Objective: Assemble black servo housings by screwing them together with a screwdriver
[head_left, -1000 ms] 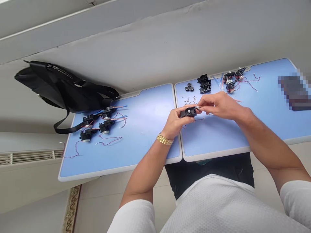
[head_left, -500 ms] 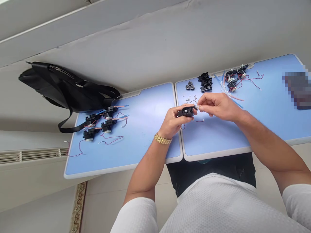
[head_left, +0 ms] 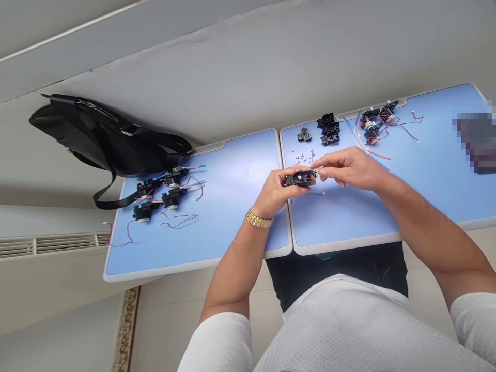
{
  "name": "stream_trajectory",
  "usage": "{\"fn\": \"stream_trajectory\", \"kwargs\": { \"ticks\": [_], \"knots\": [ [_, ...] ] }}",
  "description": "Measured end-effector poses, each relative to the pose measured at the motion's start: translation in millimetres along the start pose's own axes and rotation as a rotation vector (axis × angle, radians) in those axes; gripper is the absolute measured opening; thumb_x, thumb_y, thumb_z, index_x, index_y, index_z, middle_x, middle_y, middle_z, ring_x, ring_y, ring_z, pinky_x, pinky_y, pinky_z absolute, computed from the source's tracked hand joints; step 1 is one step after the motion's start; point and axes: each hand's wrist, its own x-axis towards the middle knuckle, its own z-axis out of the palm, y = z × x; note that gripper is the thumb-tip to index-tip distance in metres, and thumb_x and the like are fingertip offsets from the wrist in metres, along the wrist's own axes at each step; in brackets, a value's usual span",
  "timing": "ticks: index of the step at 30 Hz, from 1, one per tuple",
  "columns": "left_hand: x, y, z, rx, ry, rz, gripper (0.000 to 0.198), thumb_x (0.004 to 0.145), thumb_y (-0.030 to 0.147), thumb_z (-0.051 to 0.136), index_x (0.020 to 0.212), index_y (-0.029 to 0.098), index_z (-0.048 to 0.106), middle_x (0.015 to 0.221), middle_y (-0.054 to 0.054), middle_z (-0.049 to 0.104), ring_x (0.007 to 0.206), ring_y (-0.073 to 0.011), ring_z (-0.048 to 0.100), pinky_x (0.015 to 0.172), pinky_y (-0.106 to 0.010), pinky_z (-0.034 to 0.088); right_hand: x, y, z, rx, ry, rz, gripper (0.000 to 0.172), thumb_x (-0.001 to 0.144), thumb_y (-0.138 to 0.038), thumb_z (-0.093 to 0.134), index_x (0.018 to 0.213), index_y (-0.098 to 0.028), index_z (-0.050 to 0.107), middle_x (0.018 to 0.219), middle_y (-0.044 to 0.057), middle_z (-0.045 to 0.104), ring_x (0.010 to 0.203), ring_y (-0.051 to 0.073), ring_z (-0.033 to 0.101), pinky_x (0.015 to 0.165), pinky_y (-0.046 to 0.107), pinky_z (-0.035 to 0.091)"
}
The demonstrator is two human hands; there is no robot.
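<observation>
My left hand (head_left: 274,192) grips a black plastic housing (head_left: 300,179) with a round white part in its middle, held above the right-hand table. At the housing's right end, the thumb and index finger of my right hand (head_left: 354,168) are pinched around a small whitish piece (head_left: 318,173), too small to name. A thin red wire (head_left: 315,194) with a white plug trails below the housing. Just beyond my hands lie several tiny screws (head_left: 304,156), three round metal-looking parts (head_left: 304,135) and a group of black housings (head_left: 329,129).
Two blue tables (head_left: 240,206) meet at a seam. Several wired black assemblies (head_left: 172,199) lie on the left one; more wired assemblies (head_left: 372,124) and blue and clear tubes (head_left: 360,135) lie at the back right. A black bag (head_left: 104,139) leans against the wall. Something pixelated (head_left: 478,142) is far right.
Both hands remain at the housing, which has shifted very slightly right. My right hand's fingers have changed position a little at its end. The camera view has moved slightly.
</observation>
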Motion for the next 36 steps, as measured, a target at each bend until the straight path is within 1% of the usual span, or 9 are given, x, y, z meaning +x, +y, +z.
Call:
{"fn": "stream_trajectory", "kwargs": {
  "ticks": [6, 9, 13, 18, 21, 25, 29, 33, 36],
  "knots": [
    [-1, 0, 0.3, 0.094, 0.009, 0.003, 0.02, 0.071, 0.025, 0.09, 0.091, 0.02, 0.091, 0.115, -0.01, 0.084, 0.096, -0.0222, 0.074, 0.088, -0.039, 0.063, -1, 2, 3, -0.056, 0.034, -0.008, 0.022, 0.091, -0.04, 0.079, 0.099, -0.022, 0.088, 0.079, 0.001, 0.08, 0.063, 0.015, 0.071, 0.065, 0.032, 0.05],
    [-1, -1, -0.2, 0.142, 0.027, 0.004, 0.022, 0.071, 0.025, 0.091, 0.092, 0.022, 0.093, 0.12, -0.009, 0.083, 0.1, -0.0224, 0.074, 0.09, -0.038, 0.06, -2, 1, 5, -0.087, 0.059, -0.005, 0.016, 0.091, -0.037, 0.079, 0.093, -0.022, 0.084, 0.074, 0.0, 0.079, 0.065, 0.015, 0.072, 0.068, 0.032, 0.052],
    [0, -4, -1.7, 0.146, 0.029, 0.007, 0.023, 0.072, 0.027, 0.091, 0.094, 0.024, 0.093, 0.123, -0.009, 0.082, 0.107, -0.0248, 0.074, 0.094, -0.041, 0.059, -2, 0, 7, -0.101, 0.062, 0.006, 0.011, 0.092, -0.032, 0.076, 0.091, -0.021, 0.079, 0.07, -0.001, 0.077, 0.063, 0.015, 0.071, 0.066, 0.031, 0.052],
    [0, -7, -3.0, 0.151, 0.051, 0.021, 0.023, 0.072, 0.027, 0.092, 0.095, 0.025, 0.094, 0.124, -0.01, 0.083, 0.118, -0.0287, 0.074, 0.1, -0.043, 0.058, 0, 3, 8, -0.051, 0.052, 0.076, 0.013, 0.091, -0.036, 0.077, 0.093, -0.023, 0.076, 0.072, 0.001, 0.077, 0.067, 0.018, 0.074, 0.057, 0.03, 0.05],
    [0, -7, -2.6, 0.167, 0.06, 0.019, 0.024, 0.071, 0.027, 0.092, 0.095, 0.024, 0.093, 0.124, -0.01, 0.083, 0.116, -0.0287, 0.073, 0.098, -0.042, 0.057, 0, 3, 7, -0.072, 0.025, 0.072, 0.013, 0.091, -0.036, 0.075, 0.095, -0.023, 0.074, 0.072, 0.0, 0.076, 0.068, 0.018, 0.076, 0.061, 0.03, 0.049],
    [0, -6, -1.3, 0.182, 0.071, 0.016, 0.02, 0.072, 0.027, 0.09, 0.092, 0.023, 0.092, 0.122, -0.01, 0.083, 0.106, -0.0262, 0.073, 0.091, -0.041, 0.056, -2, 1, 4, -0.145, -0.02, 0.033, 0.013, 0.098, -0.036, 0.07, 0.099, -0.024, 0.072, 0.072, -0.004, 0.075, 0.063, 0.015, 0.071, 0.071, 0.033, 0.048],
    [0, -5, -0.3, 0.179, 0.077, 0.016, 0.018, 0.072, 0.027, 0.09, 0.09, 0.023, 0.091, 0.12, -0.01, 0.083, 0.109, -0.0272, 0.073, 0.093, -0.042, 0.058, -2, 2, 4, -0.217, -0.001, 0.015, 0.016, 0.103, -0.039, 0.066, 0.1, -0.024, 0.071, 0.074, -0.005, 0.071, 0.063, 0.014, 0.059, 0.07, 0.034, 0.041],
    [0, -6, 0.0, 0.149, 0.076, 0.023, 0.011, 0.071, 0.025, 0.09, 0.081, 0.022, 0.088, 0.12, -0.01, 0.083, 0.11, -0.0269, 0.074, 0.094, -0.041, 0.06, -3, 2, 8, -0.289, 0.018, -0.004, 0.014, 0.106, -0.034, 0.058, 0.098, -0.026, 0.066, 0.076, -0.003, 0.067, 0.069, 0.016, 0.055, 0.07, 0.035, 0.037],
    [0, -6, -0.3, 0.118, 0.079, 0.014, 0.018, 0.071, 0.025, 0.091, 0.088, 0.022, 0.091, 0.121, -0.01, 0.083, 0.106, -0.0259, 0.075, 0.093, -0.041, 0.062, -5, -1, 11, -0.359, 0.023, -0.002, 0.016, 0.11, -0.037, 0.051, 0.1, -0.027, 0.058, 0.075, -0.003, 0.062, 0.069, 0.019, 0.052, 0.07, 0.036, 0.037]
  ]
}}
